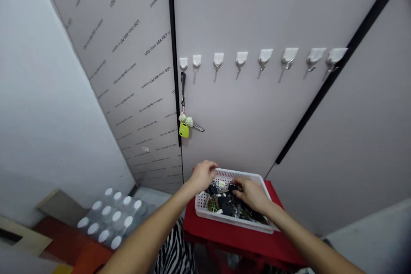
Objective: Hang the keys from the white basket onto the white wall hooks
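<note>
A white plastic basket (233, 221) holds a jumble of keys and key fobs (226, 205), many with dark heads. My right hand (252, 194) reaches into it from the right, thumb and fingers closed around something dark among the keys, which I cannot make out. Over the basket's back left corner hovers my left hand (203, 175), its fingers loosely bent and apart, with nothing visible in them. A key bunch with a yellow-green tag (184, 130) and a dark strap hangs from the leftmost wall hook (183, 64).
Several white adhesive hooks (218, 60) run in a row across the grey panel. Under the basket stands a red stool or small table (221, 236). Bottles with white caps (106, 211) are grouped at the lower left, beside boards (61, 207) against the wall.
</note>
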`<state>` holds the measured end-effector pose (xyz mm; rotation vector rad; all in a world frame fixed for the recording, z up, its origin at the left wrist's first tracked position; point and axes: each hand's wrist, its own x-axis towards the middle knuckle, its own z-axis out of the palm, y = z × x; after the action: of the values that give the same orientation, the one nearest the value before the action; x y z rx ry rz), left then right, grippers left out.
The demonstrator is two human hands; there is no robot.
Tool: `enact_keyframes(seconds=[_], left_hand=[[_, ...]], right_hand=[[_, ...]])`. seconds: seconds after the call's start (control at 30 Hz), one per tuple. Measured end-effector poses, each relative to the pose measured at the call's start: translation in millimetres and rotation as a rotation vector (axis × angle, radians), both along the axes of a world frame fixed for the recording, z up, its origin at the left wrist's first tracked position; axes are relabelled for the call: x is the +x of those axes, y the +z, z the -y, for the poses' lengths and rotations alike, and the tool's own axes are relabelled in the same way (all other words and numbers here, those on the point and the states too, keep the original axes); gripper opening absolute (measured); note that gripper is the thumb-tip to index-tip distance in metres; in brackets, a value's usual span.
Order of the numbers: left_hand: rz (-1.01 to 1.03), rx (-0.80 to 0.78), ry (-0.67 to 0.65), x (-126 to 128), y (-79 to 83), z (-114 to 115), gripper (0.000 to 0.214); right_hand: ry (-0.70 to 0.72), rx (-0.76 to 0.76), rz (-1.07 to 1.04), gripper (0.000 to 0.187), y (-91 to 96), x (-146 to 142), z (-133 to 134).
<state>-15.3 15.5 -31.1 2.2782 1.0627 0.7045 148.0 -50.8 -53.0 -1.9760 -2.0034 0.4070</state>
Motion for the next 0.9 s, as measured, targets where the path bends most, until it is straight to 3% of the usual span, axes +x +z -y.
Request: enact_keyframes(seconds=[0.17, 0.37, 0.5, 0.67, 0.9], left_hand=[[-0.409, 0.168, -0.133, 3.8, -28.6, 14.6, 0.026], [-0.56, 0.249, -0.106, 13.1, -29.4, 12.7, 0.023], [-0.617, 0.226, -0.054, 21.1, -25.6, 15.3, 0.024], [-0.644, 0.193, -0.048, 22.1, -25.4, 14.9, 0.025], [-0.431, 0.19, -0.035, 21.0, -32.8, 16.6, 0.023]], right_hand=[[0.016, 0.007, 0.049, 0.032, 1.0, 1.5, 4.0], [0.106, -0.01, 0.038, 0.022, 4.9, -4.4, 0.0], [0.06, -0.037, 0.006, 0.026, 5.2, -6.3, -6.5], [0.037, -0.036, -0.123, 0.027, -2.5, 11.8, -9.2], [-0.052, 0.022, -0.212, 0.025, -0.8, 33.6, -1.8]])
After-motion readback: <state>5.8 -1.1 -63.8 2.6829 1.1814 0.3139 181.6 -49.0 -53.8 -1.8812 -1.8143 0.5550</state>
